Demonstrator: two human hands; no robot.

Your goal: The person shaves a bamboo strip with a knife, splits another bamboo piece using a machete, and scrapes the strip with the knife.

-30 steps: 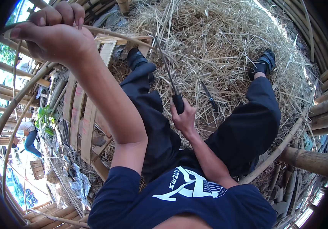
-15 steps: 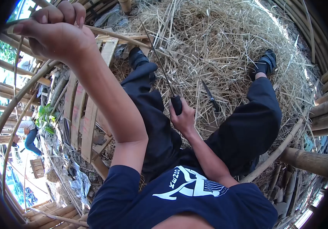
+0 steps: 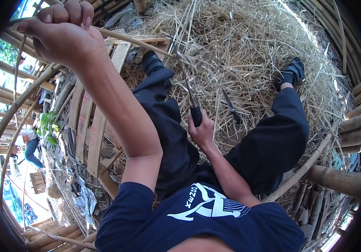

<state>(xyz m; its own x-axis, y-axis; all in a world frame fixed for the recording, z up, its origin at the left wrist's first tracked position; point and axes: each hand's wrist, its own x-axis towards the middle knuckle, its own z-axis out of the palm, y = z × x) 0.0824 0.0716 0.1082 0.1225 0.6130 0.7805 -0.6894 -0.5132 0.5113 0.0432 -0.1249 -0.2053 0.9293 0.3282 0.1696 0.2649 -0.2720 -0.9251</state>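
At the upper left, my left hand (image 3: 64,31) is raised and closed around a bamboo stick (image 3: 134,40), which runs right from my fist past my foot. Low between my legs, my right hand (image 3: 202,129) grips the black handle of a machete (image 3: 187,80). Its long, thin, dark blade points up and away from me. Near its tip the blade meets the stick's far end, though I cannot tell how deep the contact is. A smaller knife (image 3: 231,108) with a dark blade lies on the straw beside my right hand.
Dry straw (image 3: 239,46) covers the ground between my feet. Wooden slats (image 3: 94,143) lie at my left, with bent bamboo (image 3: 10,109) farther out. A bamboo post (image 3: 336,178) lies at the right. Another person (image 3: 32,147) is beyond the fence at the left.
The machete's blade has turned and tilted, and its tip has come down to the stick's end. My left hand stays raised, having barely moved.
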